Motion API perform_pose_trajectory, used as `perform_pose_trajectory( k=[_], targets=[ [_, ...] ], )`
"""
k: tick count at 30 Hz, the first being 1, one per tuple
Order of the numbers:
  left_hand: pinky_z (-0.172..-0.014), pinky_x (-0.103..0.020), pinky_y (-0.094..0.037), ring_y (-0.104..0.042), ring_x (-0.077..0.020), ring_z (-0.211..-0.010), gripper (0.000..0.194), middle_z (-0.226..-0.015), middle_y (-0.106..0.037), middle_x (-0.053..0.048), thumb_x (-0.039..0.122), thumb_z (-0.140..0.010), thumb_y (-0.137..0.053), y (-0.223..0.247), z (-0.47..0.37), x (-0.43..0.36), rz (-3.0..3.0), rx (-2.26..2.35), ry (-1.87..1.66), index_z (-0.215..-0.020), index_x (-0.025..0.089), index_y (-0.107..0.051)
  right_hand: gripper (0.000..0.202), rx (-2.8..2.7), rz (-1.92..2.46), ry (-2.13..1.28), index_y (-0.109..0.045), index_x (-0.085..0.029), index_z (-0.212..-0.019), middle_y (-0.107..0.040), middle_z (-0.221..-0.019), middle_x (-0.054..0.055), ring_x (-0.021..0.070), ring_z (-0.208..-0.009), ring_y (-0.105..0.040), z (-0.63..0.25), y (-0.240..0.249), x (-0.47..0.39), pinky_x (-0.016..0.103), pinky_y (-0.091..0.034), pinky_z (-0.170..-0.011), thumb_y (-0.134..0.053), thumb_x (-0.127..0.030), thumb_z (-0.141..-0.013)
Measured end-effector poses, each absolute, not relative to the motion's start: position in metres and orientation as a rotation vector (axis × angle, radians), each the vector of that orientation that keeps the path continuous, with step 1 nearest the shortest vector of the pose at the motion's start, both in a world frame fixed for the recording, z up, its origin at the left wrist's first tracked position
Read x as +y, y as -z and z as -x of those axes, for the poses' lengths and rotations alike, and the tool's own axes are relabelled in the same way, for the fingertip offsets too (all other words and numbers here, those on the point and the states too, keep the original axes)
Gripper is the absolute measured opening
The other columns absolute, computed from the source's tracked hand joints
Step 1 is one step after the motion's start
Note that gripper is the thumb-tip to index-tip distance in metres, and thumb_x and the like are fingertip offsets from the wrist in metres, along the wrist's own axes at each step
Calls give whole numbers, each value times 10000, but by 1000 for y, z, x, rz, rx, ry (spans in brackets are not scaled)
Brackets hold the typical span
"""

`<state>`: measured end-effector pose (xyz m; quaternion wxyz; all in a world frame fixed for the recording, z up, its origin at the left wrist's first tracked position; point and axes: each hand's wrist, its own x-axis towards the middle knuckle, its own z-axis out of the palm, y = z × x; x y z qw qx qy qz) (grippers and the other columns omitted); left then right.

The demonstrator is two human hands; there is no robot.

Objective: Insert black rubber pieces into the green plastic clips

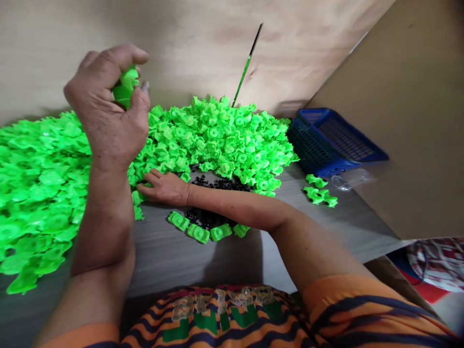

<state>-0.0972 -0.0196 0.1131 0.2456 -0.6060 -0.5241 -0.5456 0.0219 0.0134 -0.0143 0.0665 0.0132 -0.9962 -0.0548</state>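
My left hand [107,99] is raised above the left side of the pile, its fingers curled round a bright green plastic piece [125,89]. Lower down, my right hand [168,188] reaches across to the left with its fingers apart, touching the near edge of the heap of green plastic pieces [217,135]. Whether a piece lies under its fingertips is hidden. Small black parts [206,220] are scattered on both sides of my right forearm. In front of them, several green toy car bodies [198,233] lie in a curved row on the grey table [163,261].
A blue plastic basket [319,140] lies tilted at the right, beside a clear plastic cup [340,182]. A few green pieces with black parts [321,195] lie near it. A thin green and black stick [246,67] stands up from the heap before the wooden wall [203,48].
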Motion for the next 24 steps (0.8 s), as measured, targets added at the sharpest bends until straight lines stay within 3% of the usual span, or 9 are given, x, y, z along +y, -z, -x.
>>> perform_pose_trajectory(
  k=[5, 9, 11, 14, 17, 20, 24],
  targets=[
    [-1034, -405, -508, -663, -247, -1149, 404, -1147, -713, -13, 230, -913, -644, -112, 105, -19, 1725, -1449, 1369, -1311, 199, -714, 327, -2827, -28, 195, -594, -208, -1394, -609, -1265, 165, 292, -1226, -536, -42, -4, 33, 299, -546, -711, -527, -338, -1101],
    [-1072, -395, -487, -653, -240, -1158, 413, -1169, -703, -15, 131, -904, -665, -112, 105, -17, 1721, -1494, 1381, -1312, 190, -696, 358, -2607, 183, 261, -567, -203, -1430, -591, -1396, 135, 293, -1318, -547, -48, -42, 88, 340, -560, -854, -542, -343, -1101],
    [-1050, -382, -504, -669, -230, -1132, 435, -1157, -724, -5, 72, -874, -674, -113, 102, -18, 1692, -1515, 1389, -1291, 191, -715, 383, -2585, 357, 299, -573, -146, -1419, -602, -1423, 116, 286, -1327, -563, -46, -67, 120, 343, -533, -920, -477, -370, -1124],
    [-1021, -372, -528, -687, -222, -1123, 405, -1161, -740, 8, 73, -891, -684, -114, 95, -19, 1682, -1548, 1387, -1276, 185, -734, 464, -2641, 811, 360, -587, -104, -1443, -590, -1512, 145, 291, -1385, -548, -38, -99, 159, 328, -523, -999, -557, -395, -1083],
    [-1031, -381, -539, -693, -216, -1141, 330, -1159, -743, 25, 162, -961, -679, -113, 96, -19, 1696, -1538, 1330, -1286, 185, -732, 546, -2635, 983, 327, -553, -199, -1540, -552, -1603, 141, 335, -1446, -502, -32, -115, 186, 459, -535, -1083, -638, -370, -1028],
    [-990, -381, -586, -722, -201, -1111, 343, -1142, -766, 53, 184, -961, -673, -111, 107, -16, 1719, -1381, 1260, -1298, 208, -735, 724, -2644, 991, 258, -525, -295, -1585, -525, -1646, 103, 393, -1489, -411, -31, -119, 196, 620, -410, -1208, -749, -421, -907],
    [-1004, -378, -615, -733, -163, -1102, 376, -1211, -748, 114, 183, -972, -659, -110, 119, -12, 1748, -1232, 1201, -1338, 259, -698, 831, -2605, 979, 273, -419, -243, -1660, -359, -1757, 146, 401, -1555, -323, -34, -118, 165, 619, -300, -1269, -731, -506, -936]
  ],
)
